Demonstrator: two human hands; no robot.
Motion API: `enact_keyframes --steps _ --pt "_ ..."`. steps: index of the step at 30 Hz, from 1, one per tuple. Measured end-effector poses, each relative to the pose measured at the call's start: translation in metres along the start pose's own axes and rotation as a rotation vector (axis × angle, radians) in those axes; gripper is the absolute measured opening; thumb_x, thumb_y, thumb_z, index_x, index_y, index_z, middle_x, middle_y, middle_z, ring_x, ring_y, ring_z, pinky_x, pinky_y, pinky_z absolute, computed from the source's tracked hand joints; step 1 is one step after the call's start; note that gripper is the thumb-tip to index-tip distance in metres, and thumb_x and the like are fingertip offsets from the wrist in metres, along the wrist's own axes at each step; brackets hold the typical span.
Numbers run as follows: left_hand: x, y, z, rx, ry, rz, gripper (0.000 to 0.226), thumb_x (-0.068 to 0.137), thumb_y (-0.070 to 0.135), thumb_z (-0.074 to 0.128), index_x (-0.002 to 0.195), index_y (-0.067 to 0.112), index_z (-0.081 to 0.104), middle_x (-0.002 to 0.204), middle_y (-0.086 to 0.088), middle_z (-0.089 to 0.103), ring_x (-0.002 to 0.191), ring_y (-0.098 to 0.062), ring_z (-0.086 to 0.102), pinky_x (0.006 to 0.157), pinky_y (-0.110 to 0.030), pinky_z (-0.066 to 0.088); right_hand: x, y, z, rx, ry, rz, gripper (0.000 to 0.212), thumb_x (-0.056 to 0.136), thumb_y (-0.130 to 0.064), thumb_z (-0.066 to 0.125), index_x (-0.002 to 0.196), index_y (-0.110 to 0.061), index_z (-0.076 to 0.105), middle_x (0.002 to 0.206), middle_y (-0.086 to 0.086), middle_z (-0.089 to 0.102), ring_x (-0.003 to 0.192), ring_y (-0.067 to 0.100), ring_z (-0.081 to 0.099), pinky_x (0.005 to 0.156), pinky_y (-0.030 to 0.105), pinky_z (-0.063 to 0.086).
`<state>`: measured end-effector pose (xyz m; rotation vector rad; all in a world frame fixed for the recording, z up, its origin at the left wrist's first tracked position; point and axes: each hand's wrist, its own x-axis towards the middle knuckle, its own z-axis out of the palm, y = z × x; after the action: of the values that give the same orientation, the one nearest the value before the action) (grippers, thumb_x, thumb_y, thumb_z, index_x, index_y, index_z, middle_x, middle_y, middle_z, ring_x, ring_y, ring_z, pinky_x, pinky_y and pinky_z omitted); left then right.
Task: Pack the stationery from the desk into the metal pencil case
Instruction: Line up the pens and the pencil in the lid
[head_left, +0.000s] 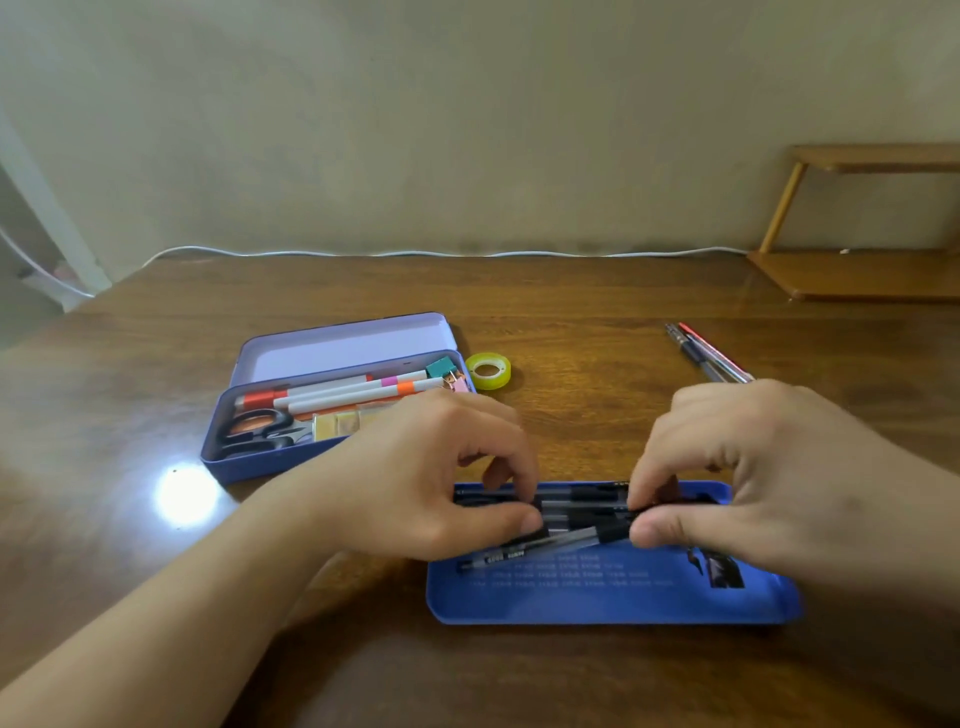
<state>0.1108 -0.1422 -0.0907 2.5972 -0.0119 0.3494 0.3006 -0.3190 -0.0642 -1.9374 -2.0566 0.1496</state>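
An open purple metal pencil case (249, 462) lies left of centre, its lid (343, 345) tilted back. Inside are white markers (343, 395), black-handled scissors (260, 434), binder clips (447, 374) and a yellowish item. In front of me lies a flat blue tray (613, 592) carrying several clear pens with black caps (561, 545). My left hand (431, 478) pinches the pens at their left end. My right hand (763, 478) pinches them at their right end. Both hands rest over the tray's far side.
A roll of yellow-green tape (488, 370) sits just right of the case. Two or three pens (709, 353) lie on the wooden desk at the back right. A white cable (415, 253) runs along the wall. A wooden shelf (857, 270) stands at the far right.
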Motion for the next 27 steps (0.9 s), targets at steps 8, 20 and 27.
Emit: enact_keyframes --steps 8,20,27 --pt "-0.001 0.003 0.000 0.110 -0.082 0.007 0.012 0.078 0.036 0.078 0.079 0.029 0.068 0.076 0.014 0.061 0.080 -0.007 0.057 0.067 -0.017 0.045 0.005 -0.010 0.011 -0.099 -0.107 0.021 0.032 0.076 -0.069 0.051 0.090 -0.043 0.063 0.082 -0.021 0.061 0.088 -0.001 0.052 0.074 0.025 0.048" --pt "-0.002 0.000 0.001 0.166 -0.108 -0.028 0.013 0.079 0.040 0.074 0.083 0.031 0.066 0.080 0.013 0.063 0.083 -0.007 0.057 0.066 -0.022 0.046 0.010 -0.012 0.009 -0.040 -0.171 0.162 0.035 0.072 -0.070 0.054 0.088 -0.040 0.064 0.078 -0.016 0.064 0.076 0.000 0.058 0.067 0.025 0.051" --pt "0.002 -0.003 0.004 0.156 0.090 0.000 0.013 0.087 0.036 0.068 0.077 0.027 0.067 0.071 0.007 0.060 0.073 -0.013 0.056 0.063 -0.031 0.047 0.013 0.067 -0.009 -0.265 0.227 0.768 0.028 0.081 -0.060 0.063 0.072 -0.032 0.064 0.065 -0.009 0.062 0.067 0.014 0.059 0.053 0.026 0.043"
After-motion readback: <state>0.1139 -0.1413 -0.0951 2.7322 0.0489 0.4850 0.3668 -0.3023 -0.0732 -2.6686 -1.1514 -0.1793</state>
